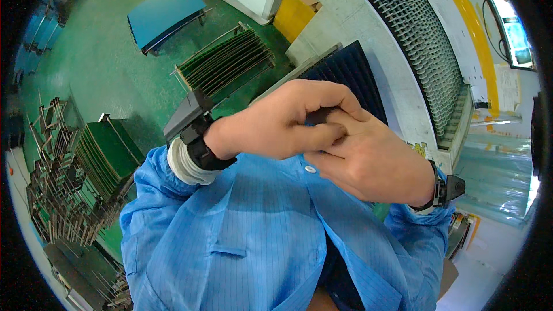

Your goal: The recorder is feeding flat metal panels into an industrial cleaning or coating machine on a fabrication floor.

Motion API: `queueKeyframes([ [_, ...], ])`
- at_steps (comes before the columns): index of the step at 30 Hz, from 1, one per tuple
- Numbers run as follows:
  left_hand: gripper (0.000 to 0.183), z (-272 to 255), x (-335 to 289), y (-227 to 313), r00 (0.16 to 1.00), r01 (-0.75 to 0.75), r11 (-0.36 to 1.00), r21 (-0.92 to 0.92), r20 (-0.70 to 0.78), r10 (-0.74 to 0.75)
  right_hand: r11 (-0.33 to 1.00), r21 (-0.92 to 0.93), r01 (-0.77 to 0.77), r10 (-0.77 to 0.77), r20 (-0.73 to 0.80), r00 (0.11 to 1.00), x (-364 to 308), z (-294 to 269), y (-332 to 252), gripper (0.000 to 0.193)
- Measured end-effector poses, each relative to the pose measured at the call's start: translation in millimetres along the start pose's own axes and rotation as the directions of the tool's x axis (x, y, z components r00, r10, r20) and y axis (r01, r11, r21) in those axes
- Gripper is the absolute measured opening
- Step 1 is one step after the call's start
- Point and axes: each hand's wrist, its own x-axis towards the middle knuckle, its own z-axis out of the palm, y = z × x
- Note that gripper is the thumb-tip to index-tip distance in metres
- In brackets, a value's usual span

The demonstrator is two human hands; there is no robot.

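My left hand (285,120) and my right hand (368,161) meet in front of my chest. The left hand's index finger bends over the back of the right hand, and its thumb presses close to the right hand's fingers. Curled inward, the right hand's fingers go partly out of sight behind the left hand. Both hands are closed against each other; whether anything small sits between the fingers is hidden. A black strap with a dark device (193,118) circles my left wrist, and a similar black device (449,190) is on the right wrist.
Beyond my hands, dark upright panels (348,75) stand at the bench (337,8). A long rack of spring-like rows (417,46) lies to the right. Green boards fill a floor rack (227,60); a blue-topped cart (167,11) stands farther back. Metal racks (63,196) crowd the left.
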Motion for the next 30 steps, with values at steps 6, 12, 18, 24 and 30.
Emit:
queueKeyframes([
  [6, 0.022, -14, -14, -14, 0.995, 0.094, 0.994, -0.053, 0.033, -0.092, 0.966, 0.259, 0.022, -0.055, 0.123, 0.991, -3, -1, 9, 0.031],
  [12, 0.016, -63, -72, -61, 0.878, 0.314, 0.947, -0.061, -0.362, -0.314, 0.513, 0.658, -0.551, 0.718, 0.023, 0.696, -77, 44, 85, 0.029],
  [18, 0.016, -85, -127, -101, 0.677, 0.487, 0.864, -0.129, -0.569, -0.467, 0.254, 0.41, -0.876, 0.964, -0.177, 0.197, -217, 156, 190, 0.039],
  [24, 0.018, -84, -153, -120, 0.594, 0.572, 0.796, -0.199, -0.568, -0.569, 0.005, 0.748, -0.664, 0.984, 0.115, 0.137, -226, 197, 189, 0.055],
  [30, 0.018, -80, -165, -127, 0.541, 0.607, 0.746, -0.273, -0.546, -0.64, -0.074, 0.775, -0.628, 0.997, 0.038, -0.071, -238, 236, 196, 0.052],
])
